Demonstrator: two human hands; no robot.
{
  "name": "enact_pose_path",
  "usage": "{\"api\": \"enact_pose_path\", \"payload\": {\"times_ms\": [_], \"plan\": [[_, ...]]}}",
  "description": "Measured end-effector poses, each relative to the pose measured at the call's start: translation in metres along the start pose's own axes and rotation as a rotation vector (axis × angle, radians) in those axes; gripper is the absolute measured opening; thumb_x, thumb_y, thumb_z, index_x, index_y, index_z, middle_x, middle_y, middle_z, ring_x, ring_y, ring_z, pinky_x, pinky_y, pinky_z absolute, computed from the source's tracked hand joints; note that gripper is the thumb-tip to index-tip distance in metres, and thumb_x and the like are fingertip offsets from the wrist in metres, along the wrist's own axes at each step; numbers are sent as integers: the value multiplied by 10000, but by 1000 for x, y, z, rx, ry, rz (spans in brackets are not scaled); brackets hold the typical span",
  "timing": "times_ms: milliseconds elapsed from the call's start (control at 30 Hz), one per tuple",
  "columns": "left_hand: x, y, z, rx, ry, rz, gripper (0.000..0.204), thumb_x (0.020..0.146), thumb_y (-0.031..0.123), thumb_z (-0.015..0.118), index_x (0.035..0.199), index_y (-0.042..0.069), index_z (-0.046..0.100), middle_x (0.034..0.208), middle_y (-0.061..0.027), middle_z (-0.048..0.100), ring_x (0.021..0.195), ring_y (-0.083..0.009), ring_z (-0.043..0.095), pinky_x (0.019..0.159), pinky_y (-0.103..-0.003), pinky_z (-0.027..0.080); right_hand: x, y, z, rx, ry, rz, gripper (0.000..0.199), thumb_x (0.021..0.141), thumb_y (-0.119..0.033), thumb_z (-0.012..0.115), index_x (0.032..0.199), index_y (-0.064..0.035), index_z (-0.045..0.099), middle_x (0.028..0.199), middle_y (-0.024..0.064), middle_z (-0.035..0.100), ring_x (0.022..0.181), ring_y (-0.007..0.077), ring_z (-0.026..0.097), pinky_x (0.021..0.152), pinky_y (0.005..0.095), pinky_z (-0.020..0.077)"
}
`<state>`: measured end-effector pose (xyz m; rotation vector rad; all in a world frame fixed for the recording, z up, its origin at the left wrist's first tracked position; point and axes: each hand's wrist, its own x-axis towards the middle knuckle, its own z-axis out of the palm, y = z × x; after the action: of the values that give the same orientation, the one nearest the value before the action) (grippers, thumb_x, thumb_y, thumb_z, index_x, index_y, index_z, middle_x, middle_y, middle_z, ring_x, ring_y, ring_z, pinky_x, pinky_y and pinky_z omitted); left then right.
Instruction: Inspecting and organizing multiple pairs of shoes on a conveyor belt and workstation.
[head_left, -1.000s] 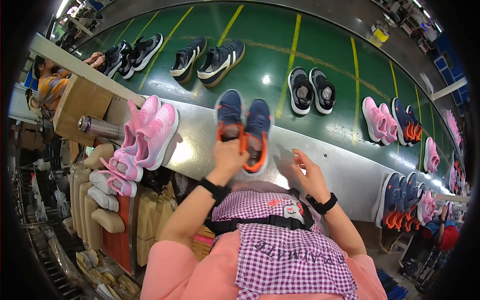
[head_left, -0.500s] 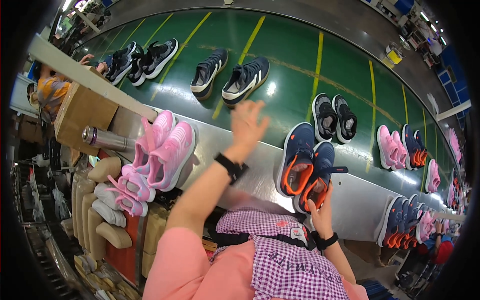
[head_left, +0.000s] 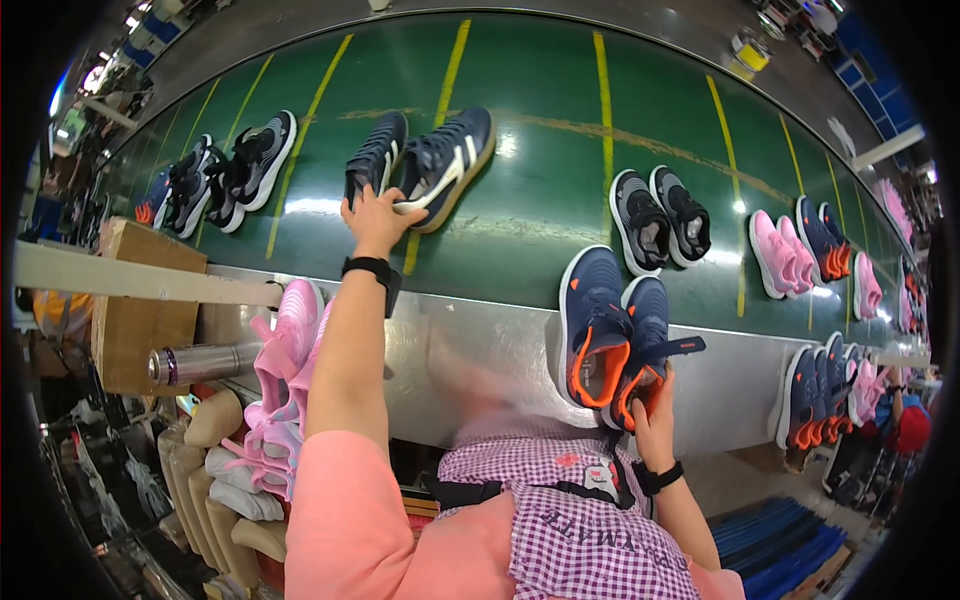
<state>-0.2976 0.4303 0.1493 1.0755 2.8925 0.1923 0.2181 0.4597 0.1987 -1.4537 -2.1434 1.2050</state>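
Under your left hand's (head_left: 376, 228) fingers: striped shoes (head_left: 452, 166), heels touched, grip unclear | at your right hand's (head_left: 654, 428) fingers: navy shoe (head_left: 647, 323), gripped by heel | step: seemingly grasping striped pair | next move needs: secure heel hold

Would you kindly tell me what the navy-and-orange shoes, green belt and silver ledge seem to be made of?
The navy-and-orange shoes look like matte fabric, with pale, possibly foam or rubber soles. The green belt seems smooth, glossy plastic or rubber, given its bright reflections. The silver ledge is probably metal: grey, with blurred reflections.
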Motion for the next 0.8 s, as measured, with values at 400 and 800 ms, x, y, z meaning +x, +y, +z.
{"api": "enact_pose_path", "payload": {"times_ms": [400, 800], "plan": [[-66, 50, -58, -94, -122, 1, 567, 658, 541, 703, 1039, 121, 703, 1022, -164, 668, 957, -311, 633, 792, -400, 498, -4, 8, -2, 48, 57, -78, 694, 825, 2, 521, 1448, -30, 216, 1426, 225, 343, 1313, 345, 377, 1074, 368, 321], [-309, 60, -72, 86, -36, -13, 433, 653, 488, 729, 776, 75, 685, 799, -145, 586, 686, -362, 601, 623, -445, 470, 15, 33, -24, 98, -91, -19, 609, 876, -147, 528, 1405, 2, 266, 1116, 273, 600, 1017, 360, 625, 855, 366, 492]]}}
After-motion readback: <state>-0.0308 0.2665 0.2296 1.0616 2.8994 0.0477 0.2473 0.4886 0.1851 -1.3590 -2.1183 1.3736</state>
